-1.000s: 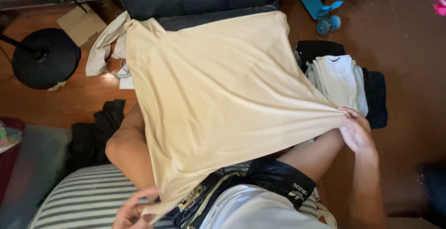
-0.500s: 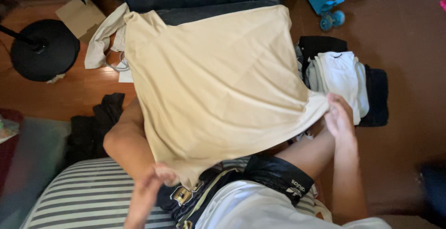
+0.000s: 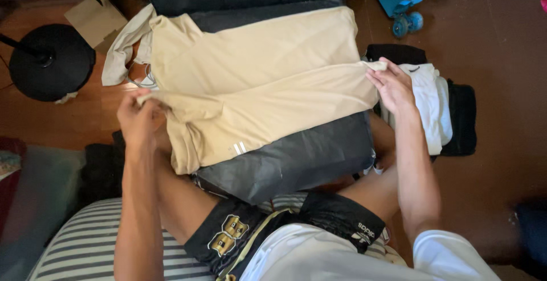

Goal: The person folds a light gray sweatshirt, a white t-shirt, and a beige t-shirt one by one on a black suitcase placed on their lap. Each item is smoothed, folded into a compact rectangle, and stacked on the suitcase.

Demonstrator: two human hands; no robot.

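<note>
Beige shirt [image 3: 256, 81] folded across a dark grey cushion [image 3: 296, 155], lower edge doubled up over the upper part. Left hand [image 3: 139, 122] closed on the shirt's left fold, fingers curled into the cloth near a bunched sleeve. Right hand [image 3: 392, 84] pinching the shirt's right corner between thumb and fingers, just beside a stack of folded clothes [image 3: 430, 104], white on top, black beneath, lying on the reddish-brown floor [image 3: 501, 58]. Two short white stripes visible on the shirt's lower hem. Dark shorts [image 3: 245, 238] with a pale emblem below, over a striped cushion [image 3: 85, 241]. Round black stand base [image 3: 51, 61] at far left, a flat piece of cardboard [image 3: 94, 19] above it. Blue wheeled object [image 3: 407, 19] at upper right, perhaps a toy, too small to tell.
</note>
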